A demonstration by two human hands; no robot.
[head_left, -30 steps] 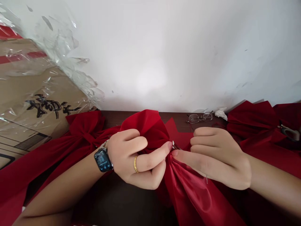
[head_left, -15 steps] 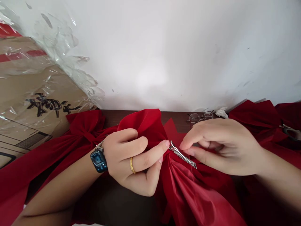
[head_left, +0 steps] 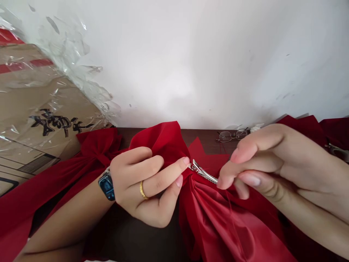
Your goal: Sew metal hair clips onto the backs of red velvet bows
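Note:
A red fabric bow [head_left: 160, 138] is gathered at its middle, where my left hand [head_left: 147, 187] pinches it between thumb and forefinger. Just right of those fingertips, a silver toothed metal clip [head_left: 204, 172] lies slanted over the gathers. My right hand [head_left: 275, 171] is at the clip's lower end, its middle fingertip touching or nearly touching the metal. The right thumb is bent in against the fingers; what they grip, if anything, is unclear. A thin red thread [head_left: 231, 211] runs down over the bow's shiny tail [head_left: 218, 222] below that hand.
Another red bow [head_left: 99, 145] lies at left, against a plastic-wrapped cardboard box [head_left: 54, 94]. Eyeglasses [head_left: 231, 135] and crumpled white paper [head_left: 256, 127] rest on the dark brown table [head_left: 131, 134] by the white wall. More dark red bows [head_left: 302, 127] lie at right.
My right hand has turned, its fingers spreading around the clip's lower end. My left hand, the bow and the clip have shifted slightly left.

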